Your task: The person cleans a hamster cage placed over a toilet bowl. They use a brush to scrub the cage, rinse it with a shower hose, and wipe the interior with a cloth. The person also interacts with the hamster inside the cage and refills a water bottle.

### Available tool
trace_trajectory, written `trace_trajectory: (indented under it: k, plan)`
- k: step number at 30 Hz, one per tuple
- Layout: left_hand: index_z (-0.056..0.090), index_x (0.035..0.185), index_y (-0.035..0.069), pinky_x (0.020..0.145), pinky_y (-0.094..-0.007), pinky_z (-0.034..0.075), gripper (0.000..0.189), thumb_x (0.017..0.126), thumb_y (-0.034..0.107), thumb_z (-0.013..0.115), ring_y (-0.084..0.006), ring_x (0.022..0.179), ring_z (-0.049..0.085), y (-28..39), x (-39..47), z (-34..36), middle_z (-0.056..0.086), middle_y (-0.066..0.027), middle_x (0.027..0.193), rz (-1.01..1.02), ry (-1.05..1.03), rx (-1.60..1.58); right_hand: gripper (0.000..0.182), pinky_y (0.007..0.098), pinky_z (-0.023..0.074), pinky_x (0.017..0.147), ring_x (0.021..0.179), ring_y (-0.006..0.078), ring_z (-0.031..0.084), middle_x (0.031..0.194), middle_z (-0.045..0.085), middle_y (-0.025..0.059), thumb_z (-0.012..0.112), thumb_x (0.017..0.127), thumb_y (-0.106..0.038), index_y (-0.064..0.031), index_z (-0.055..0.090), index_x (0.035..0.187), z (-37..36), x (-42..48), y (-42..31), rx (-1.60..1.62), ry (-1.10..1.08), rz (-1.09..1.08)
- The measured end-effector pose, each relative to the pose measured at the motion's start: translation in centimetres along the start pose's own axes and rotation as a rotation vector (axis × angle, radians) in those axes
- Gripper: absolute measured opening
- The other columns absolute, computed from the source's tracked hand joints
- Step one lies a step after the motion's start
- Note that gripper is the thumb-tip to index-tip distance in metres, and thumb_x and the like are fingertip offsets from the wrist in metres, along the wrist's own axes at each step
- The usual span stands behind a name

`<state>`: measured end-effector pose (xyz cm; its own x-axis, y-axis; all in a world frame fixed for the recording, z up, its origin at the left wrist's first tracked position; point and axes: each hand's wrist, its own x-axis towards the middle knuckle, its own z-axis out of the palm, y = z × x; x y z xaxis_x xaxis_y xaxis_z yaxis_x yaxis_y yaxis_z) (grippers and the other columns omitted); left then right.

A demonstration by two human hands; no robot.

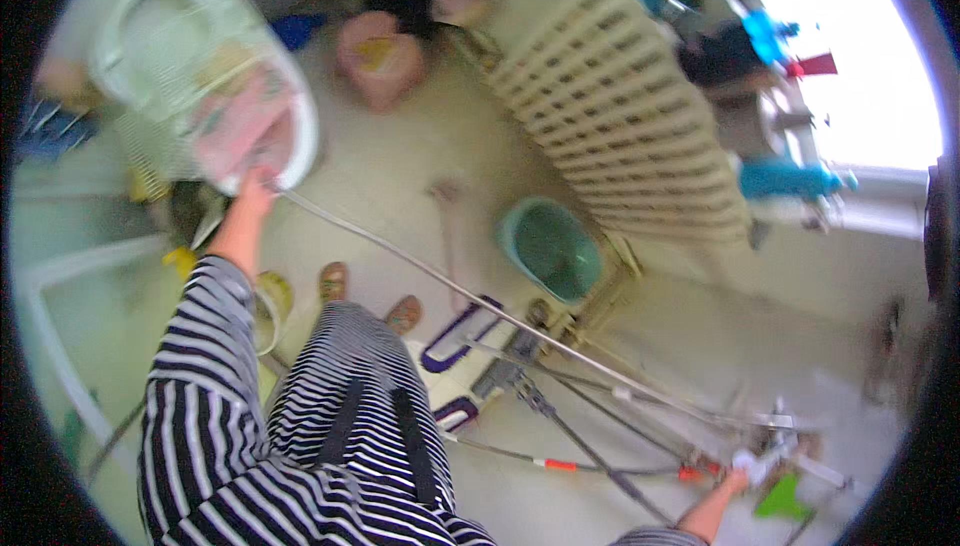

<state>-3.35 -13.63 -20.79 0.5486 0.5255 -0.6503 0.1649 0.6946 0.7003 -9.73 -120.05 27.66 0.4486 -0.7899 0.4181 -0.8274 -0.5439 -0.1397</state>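
My left hand (259, 184) is closed around one end of a thin silvery shower hose (420, 264), beside the rim of a pale plastic tub (304, 125). Blur hides any shower head there. Pink cloth (240, 125) lies in the tub, near an oval ring-shaped part (154, 17). The hose stretches taut across the view to a metal mixer tap (780, 433) at the lower right. There my right hand (735, 480) reaches to a white part of the tap; its fingers are too blurred to make out.
Flat mops with purple-fringed pads (461, 336) and several poles (592, 448) stand below the hose. A teal basin (555, 249) sits by a beige ribbed panel (622, 110). A pink container (379, 58) and yellowish bucket (274, 298) are on the floor. Bottles (787, 178) line the bright window.
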Motion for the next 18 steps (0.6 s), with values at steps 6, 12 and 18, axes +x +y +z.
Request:
trace_trajectory:
  k: [6,12,18]
  plan:
    - [0.048,0.090,0.003,0.069,-0.0327,0.045,0.012,0.079,0.007,0.052,-0.0197,0.075,0.048,2.1,-2.1,3.2,0.048,-0.0084,0.082,-0.092,0.187,-0.188,0.029,0.0409,0.0462,0.059,0.065,0.0313,0.059,0.078,0.061,0.0204,0.062,0.071,-0.027,-0.0003,0.062,0.082,0.1,3.1,5.1,0.139,-0.051,0.206]
    - [0.049,0.091,0.002,0.066,-0.0342,0.045,0.012,0.080,0.006,0.051,-0.0215,0.074,0.051,1.8,-4.7,6.4,0.049,-0.0089,0.082,-0.124,0.297,-0.254,0.024,0.0360,0.0478,0.053,0.058,0.0247,0.058,0.069,0.060,0.0138,0.058,0.076,-0.023,-0.0012,0.059,0.087,-5.2,3.3,5.0,-0.359,0.093,-0.191]
    - [0.049,0.091,0.003,0.066,-0.0335,0.045,0.010,0.082,0.008,0.050,-0.0194,0.071,0.051,4.2,-5.8,5.3,0.050,-0.0069,0.081,-0.093,0.357,-0.277,0.023,0.0352,0.0476,0.053,0.058,0.0241,0.058,0.069,0.060,0.0135,0.058,0.077,-0.022,-0.0010,0.058,0.088,-3.3,-7.2,-4.3,0.068,0.128,-0.168]
